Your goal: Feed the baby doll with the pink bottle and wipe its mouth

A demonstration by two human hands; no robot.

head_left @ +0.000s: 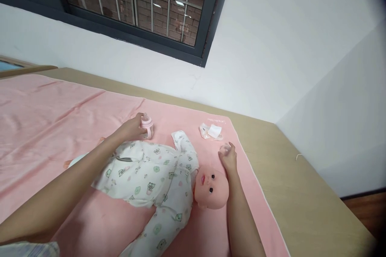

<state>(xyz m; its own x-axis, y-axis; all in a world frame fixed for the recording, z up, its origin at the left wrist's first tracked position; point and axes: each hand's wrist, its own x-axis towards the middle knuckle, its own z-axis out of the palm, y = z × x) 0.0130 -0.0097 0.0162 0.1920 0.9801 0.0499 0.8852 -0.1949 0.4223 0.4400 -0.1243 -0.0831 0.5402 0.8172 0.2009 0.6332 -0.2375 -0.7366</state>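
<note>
A baby doll (211,188) in a white printed outfit (163,170) lies on its back on the pink sheet (99,221), head toward the right. Beyond the doll's body, my left hand (132,127) is closed around a small pink baby bottle (147,126) that stands upright with its teat bare. My right hand (228,157), past the doll's head, has its fingers around a clear, pinkish bottle cap (224,149). Just behind the right hand lies a crumpled clear wrapper (205,130) with a white paper piece (215,131) on it.
The pink sheet covers most of a wooden table (289,168), whose bare strip runs along the back and right. A white wall (247,60) rises behind it, with a dark-framed barred window (169,36). A light cord (298,155) shows at the right edge.
</note>
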